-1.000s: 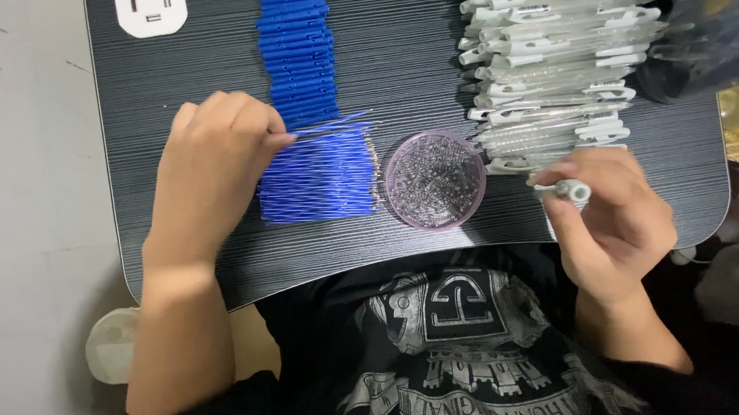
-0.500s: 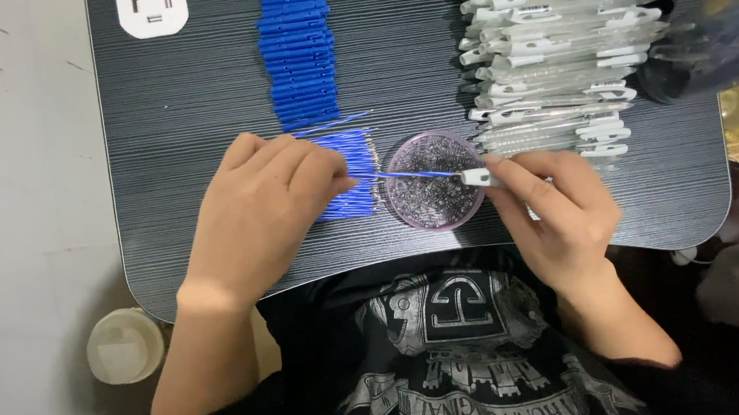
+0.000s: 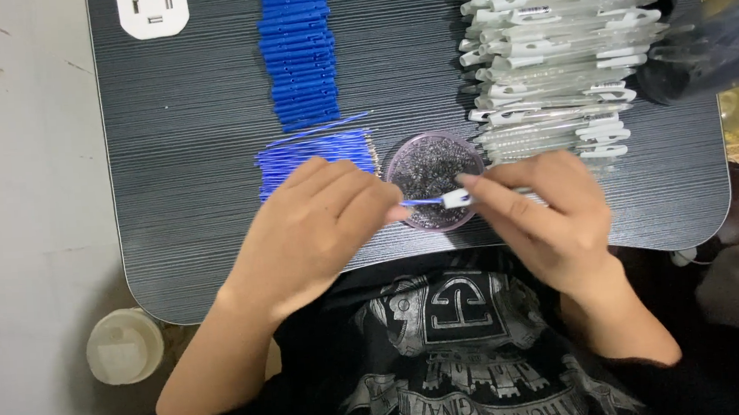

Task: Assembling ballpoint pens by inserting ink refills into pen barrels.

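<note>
My left hand (image 3: 315, 228) pinches a thin blue refill (image 3: 420, 202) and holds it level over a small round clear dish (image 3: 432, 168) of tiny glittering bits. My right hand (image 3: 545, 218) grips a clear pen barrel with a white end (image 3: 457, 198), which meets the refill's tip above the dish. A loose bundle of blue refills (image 3: 315, 155) lies just beyond my left hand. A big heap of clear pen barrels with white clips (image 3: 553, 59) sits beyond my right hand.
A neat stack of short blue tubes (image 3: 298, 54) lies at the middle back of the dark ribbed tabletop (image 3: 187, 159). A white socket plate (image 3: 152, 9) is at the back left. A white lidded tub (image 3: 124, 345) stands on the floor at left.
My left hand left the refill bundle carrying one refill and moved right over the dish. My right hand came in from the right with the barrel, and both now meet above the dish.
</note>
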